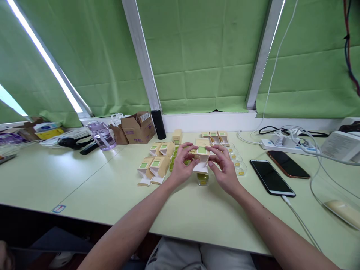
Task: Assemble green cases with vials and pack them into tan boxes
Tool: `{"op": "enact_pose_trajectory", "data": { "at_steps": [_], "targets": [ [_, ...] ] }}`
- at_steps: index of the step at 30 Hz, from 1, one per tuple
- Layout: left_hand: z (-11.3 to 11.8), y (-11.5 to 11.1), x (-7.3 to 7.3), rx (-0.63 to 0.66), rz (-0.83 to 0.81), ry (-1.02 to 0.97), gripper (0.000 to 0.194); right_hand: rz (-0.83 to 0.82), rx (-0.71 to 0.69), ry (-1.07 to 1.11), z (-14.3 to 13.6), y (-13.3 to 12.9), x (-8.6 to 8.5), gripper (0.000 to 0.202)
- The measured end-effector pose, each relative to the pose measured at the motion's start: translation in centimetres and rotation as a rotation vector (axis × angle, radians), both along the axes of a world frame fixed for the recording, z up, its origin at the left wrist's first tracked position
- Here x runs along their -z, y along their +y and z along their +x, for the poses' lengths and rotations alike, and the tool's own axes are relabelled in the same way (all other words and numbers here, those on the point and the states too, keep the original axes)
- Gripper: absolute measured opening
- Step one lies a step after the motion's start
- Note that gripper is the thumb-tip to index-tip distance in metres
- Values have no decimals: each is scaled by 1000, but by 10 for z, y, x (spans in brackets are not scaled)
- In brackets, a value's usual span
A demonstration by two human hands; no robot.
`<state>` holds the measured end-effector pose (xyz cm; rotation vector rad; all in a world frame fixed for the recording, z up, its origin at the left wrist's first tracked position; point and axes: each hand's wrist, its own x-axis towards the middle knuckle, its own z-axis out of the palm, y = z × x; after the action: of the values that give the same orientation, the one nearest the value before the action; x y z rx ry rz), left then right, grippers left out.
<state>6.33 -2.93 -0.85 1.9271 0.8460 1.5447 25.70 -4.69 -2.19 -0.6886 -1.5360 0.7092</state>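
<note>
- Small clear jar (203,180), green inside, on the pale-green tabletop (205,217).
- Cream cardboard box with green square panel (202,150), lower flap open, over the jar; contents hidden.
- Left hand (183,162) and right hand (225,167): fingers closed against the box's opposite sides.

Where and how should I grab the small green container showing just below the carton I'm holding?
I'd pinch the small green container by its left and right sides, coming from your side: its near face is exposed there, while the carton seems to crowd it from above.
</note>
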Motion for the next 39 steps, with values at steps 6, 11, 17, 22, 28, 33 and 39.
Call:
{"op": "enact_pose_trajectory", "data": {
  "at_steps": [6,11,17,22,28,33,39],
  "targets": [
    [2,2,1,-9,-4,-37,35,-14,-16,13,-1,1,2,40],
    [3,2,1,-20,-19,-45,34,-33,-29,23,-1,1,2,40],
    [3,3,3,-28,-17,-40,34,-65,-33,46,-1,2,2,40],
    [2,3,4,-35,0,-24,33,-84,-40,77,-2,3,2,40],
    [4,1,2,-35,20,0,32,-78,-3,84,-4,2,0,37],
    [5,0,3,-53,19,15,34,-90,22,76,-6,3,1,38],
    [2,-6,0,10,4,64,41,-106,50,80,-5,6,3,37]
  ]
}}
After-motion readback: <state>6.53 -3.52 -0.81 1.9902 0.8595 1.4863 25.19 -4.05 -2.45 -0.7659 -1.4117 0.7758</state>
